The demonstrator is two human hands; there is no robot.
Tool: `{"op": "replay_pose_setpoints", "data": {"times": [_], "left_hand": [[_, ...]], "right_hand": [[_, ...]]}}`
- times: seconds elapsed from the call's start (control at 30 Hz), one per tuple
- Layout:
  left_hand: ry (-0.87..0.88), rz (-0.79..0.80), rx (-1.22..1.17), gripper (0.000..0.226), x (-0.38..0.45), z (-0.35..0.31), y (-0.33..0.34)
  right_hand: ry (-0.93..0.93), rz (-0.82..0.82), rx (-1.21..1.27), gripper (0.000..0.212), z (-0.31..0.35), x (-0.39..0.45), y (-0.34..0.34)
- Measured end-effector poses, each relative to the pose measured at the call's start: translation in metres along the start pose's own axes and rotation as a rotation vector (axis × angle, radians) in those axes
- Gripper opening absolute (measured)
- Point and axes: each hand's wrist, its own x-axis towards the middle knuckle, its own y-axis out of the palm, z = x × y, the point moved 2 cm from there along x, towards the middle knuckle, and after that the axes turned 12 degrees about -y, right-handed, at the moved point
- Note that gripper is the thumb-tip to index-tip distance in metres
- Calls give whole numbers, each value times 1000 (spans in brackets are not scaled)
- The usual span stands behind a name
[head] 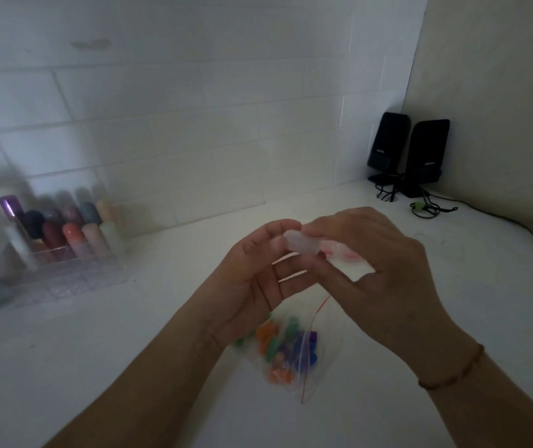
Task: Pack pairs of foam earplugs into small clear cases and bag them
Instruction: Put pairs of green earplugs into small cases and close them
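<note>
**Both hands on a small clear case above the earplug bag**

White brick-pattern wall [194,108] and a white tabletop [129,367] fill the dim view, with two black speakers [407,153] standing in the far right corner and their black cables [497,215] trailing along the surface.

Above the middle of the table, the left hand [252,282] and right hand [378,263] meet around a small clear plastic case [300,242]. The left hand's thumb and curled fingers pinch its left end; the right hand's fingers curl over its right side and grip it (blur hides whether the case is open or closed, and what is inside). A thin brown bracelet [452,373] circles the right wrist.

On the table below the hands lies a clear zip bag with a red seal line [310,360], holding loose orange, green, blue and purple foam earplugs [278,347].

At far left, against the wall, a clear acrylic organiser box [74,270] holds upright rows of coloured tubes [71,224], blurred.
</note>
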Motion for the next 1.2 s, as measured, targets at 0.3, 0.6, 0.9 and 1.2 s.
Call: {"op": "replay_pose_setpoints", "data": {"times": [0.3,0.6,0.9,1.2], "left_hand": [[-11,30,30,51,-2,1,0],[31,-78,59,70,2,1,-4],[38,-133,122,59,3,2,-6],[-114,56,486,49,-5,2,-3]], "right_hand": [[27,-43,79,16,3,-1,-4],[70,19,-82,13,-2,-2,-4],[175,93,-59,16,-5,-1,-1],[365,68,92,18,-1,1,1]]}}
